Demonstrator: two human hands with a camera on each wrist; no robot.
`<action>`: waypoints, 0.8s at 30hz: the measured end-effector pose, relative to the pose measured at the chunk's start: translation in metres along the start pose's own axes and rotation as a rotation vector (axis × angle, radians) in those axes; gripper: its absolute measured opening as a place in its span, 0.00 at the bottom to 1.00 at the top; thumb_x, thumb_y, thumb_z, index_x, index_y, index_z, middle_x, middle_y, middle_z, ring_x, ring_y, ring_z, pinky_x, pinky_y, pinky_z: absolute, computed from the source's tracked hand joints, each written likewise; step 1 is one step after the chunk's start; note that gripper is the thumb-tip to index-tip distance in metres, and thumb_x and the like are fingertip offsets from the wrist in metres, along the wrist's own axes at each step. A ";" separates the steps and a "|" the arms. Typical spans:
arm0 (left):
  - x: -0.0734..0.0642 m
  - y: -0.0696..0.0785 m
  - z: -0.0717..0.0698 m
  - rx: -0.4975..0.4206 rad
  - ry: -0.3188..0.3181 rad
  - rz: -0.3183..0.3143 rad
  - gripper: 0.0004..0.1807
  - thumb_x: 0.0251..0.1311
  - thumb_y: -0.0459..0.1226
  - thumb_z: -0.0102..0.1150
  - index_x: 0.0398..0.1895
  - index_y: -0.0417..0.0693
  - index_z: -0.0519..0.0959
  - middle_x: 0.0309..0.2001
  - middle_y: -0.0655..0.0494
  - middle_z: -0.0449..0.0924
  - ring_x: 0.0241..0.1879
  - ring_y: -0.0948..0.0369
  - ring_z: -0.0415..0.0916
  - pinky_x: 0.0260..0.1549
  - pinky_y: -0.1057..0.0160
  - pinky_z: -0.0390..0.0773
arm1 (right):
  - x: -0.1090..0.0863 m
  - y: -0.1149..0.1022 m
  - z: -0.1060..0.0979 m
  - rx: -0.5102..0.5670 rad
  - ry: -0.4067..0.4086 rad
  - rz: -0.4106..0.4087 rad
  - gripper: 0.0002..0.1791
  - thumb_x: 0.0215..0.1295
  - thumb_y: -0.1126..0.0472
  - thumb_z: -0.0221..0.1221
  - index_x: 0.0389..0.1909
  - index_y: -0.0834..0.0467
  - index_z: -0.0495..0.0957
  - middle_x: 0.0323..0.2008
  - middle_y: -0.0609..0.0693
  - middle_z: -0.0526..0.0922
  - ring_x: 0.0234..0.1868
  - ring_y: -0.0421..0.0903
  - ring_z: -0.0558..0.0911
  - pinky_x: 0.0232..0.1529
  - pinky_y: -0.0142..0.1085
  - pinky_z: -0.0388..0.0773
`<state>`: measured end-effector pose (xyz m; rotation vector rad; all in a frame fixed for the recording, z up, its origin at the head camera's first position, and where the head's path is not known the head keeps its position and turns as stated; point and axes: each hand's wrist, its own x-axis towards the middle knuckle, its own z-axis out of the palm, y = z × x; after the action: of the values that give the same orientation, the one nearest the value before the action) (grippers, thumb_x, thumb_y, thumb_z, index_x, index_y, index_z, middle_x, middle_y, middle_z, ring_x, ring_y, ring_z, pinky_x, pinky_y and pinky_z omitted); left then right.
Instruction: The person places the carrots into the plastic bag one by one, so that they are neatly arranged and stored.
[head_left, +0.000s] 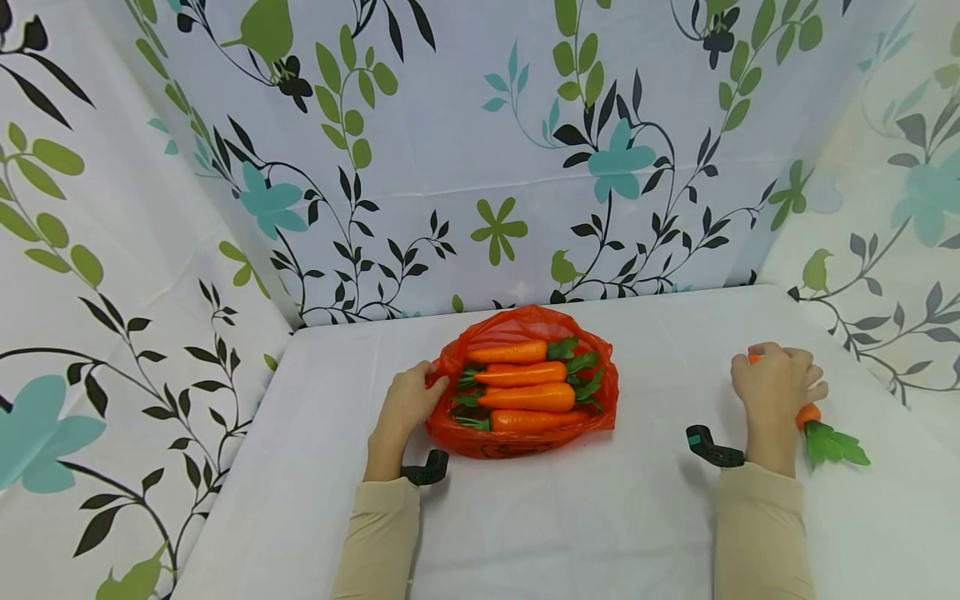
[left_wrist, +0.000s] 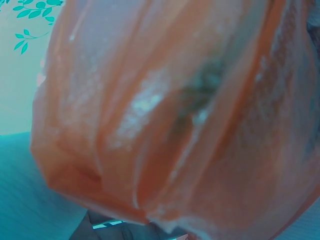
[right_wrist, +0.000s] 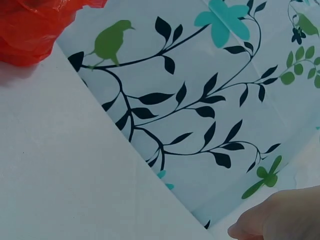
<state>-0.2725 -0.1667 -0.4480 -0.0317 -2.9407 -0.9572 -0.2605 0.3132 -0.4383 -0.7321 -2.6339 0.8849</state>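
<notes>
A red plastic bag (head_left: pixel 502 446) lies on the table with its mouth spread, and several orange carrots (head_left: pixel 528 397) with green leaves are side by side in it. My left hand (head_left: pixel 408 400) grips the bag's left rim. In the left wrist view the bag (left_wrist: pixel 150 115) fills most of the picture and hides the fingers. Over at the right, my right hand (head_left: pixel 776 387) is curled round another carrot (head_left: pixel 808 414), whose leaves (head_left: pixel 834 444) stick out toward the table's front. The right wrist view shows only part of the right hand (right_wrist: pixel 280 215).
A white-covered table (head_left: pixel 570 517) carries everything. Printed cloth (head_left: pixel 435 167) with leaves, flowers and birds hangs behind it and at both sides. Each wrist wears a black strap device (head_left: pixel 712 447).
</notes>
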 end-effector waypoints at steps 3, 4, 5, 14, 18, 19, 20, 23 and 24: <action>0.000 0.000 0.000 -0.001 -0.001 -0.001 0.20 0.69 0.44 0.55 0.56 0.39 0.78 0.52 0.42 0.84 0.51 0.47 0.81 0.56 0.46 0.79 | 0.000 0.004 -0.001 -0.034 -0.057 0.035 0.27 0.68 0.56 0.42 0.59 0.71 0.70 0.65 0.82 0.56 0.67 0.79 0.53 0.64 0.74 0.38; 0.000 0.000 0.000 -0.002 -0.001 0.000 0.21 0.69 0.44 0.55 0.56 0.39 0.78 0.52 0.42 0.84 0.52 0.47 0.81 0.56 0.46 0.79 | 0.000 0.005 -0.001 -0.048 -0.079 0.048 0.27 0.67 0.56 0.41 0.58 0.71 0.70 0.64 0.83 0.55 0.67 0.80 0.52 0.65 0.76 0.35; -0.001 0.000 0.000 -0.003 -0.001 0.000 0.21 0.69 0.44 0.55 0.56 0.39 0.78 0.53 0.41 0.84 0.52 0.47 0.81 0.56 0.45 0.79 | 0.000 0.006 -0.002 -0.060 -0.097 0.061 0.27 0.67 0.56 0.41 0.56 0.72 0.69 0.64 0.84 0.55 0.67 0.81 0.51 0.65 0.77 0.32; -0.002 0.001 -0.001 -0.006 0.000 0.004 0.20 0.69 0.44 0.55 0.56 0.39 0.78 0.52 0.41 0.84 0.51 0.47 0.81 0.56 0.45 0.79 | 0.002 0.017 -0.001 -0.100 -0.198 0.117 0.27 0.64 0.56 0.38 0.47 0.78 0.68 0.59 0.89 0.55 0.64 0.87 0.51 0.61 0.82 0.33; -0.002 0.002 -0.001 -0.005 -0.002 0.001 0.20 0.69 0.44 0.55 0.55 0.39 0.78 0.51 0.42 0.85 0.50 0.48 0.81 0.56 0.46 0.79 | 0.003 0.019 0.000 -0.116 -0.223 0.132 0.27 0.64 0.56 0.39 0.49 0.78 0.67 0.58 0.88 0.56 0.62 0.85 0.54 0.59 0.80 0.43; -0.002 0.002 -0.001 -0.004 -0.003 -0.001 0.20 0.69 0.44 0.55 0.55 0.39 0.78 0.51 0.42 0.85 0.49 0.48 0.81 0.56 0.46 0.80 | 0.003 0.019 0.001 -0.118 -0.225 0.133 0.27 0.64 0.56 0.39 0.49 0.78 0.67 0.57 0.88 0.56 0.61 0.84 0.54 0.59 0.80 0.44; -0.002 0.002 -0.001 -0.005 -0.004 -0.002 0.20 0.69 0.44 0.56 0.55 0.39 0.78 0.51 0.42 0.85 0.49 0.48 0.81 0.56 0.46 0.80 | 0.003 0.018 0.001 -0.121 -0.231 0.135 0.27 0.64 0.56 0.39 0.49 0.78 0.67 0.57 0.87 0.56 0.61 0.84 0.54 0.59 0.79 0.45; -0.002 0.003 -0.001 -0.008 -0.007 -0.009 0.20 0.70 0.44 0.56 0.55 0.39 0.78 0.51 0.42 0.85 0.48 0.49 0.81 0.55 0.46 0.80 | 0.003 0.017 0.002 -0.117 -0.235 0.127 0.25 0.63 0.57 0.40 0.48 0.77 0.68 0.56 0.87 0.58 0.60 0.84 0.55 0.59 0.78 0.47; -0.002 0.003 -0.001 -0.008 -0.008 -0.010 0.20 0.70 0.44 0.55 0.56 0.39 0.78 0.51 0.42 0.85 0.49 0.49 0.81 0.56 0.46 0.80 | 0.003 0.017 0.002 -0.114 -0.235 0.122 0.25 0.63 0.57 0.40 0.47 0.76 0.69 0.56 0.87 0.58 0.60 0.83 0.56 0.58 0.78 0.48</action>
<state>-0.2702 -0.1655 -0.4454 -0.0213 -2.9469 -0.9731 -0.2571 0.3258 -0.4502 -0.8737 -2.8927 0.9090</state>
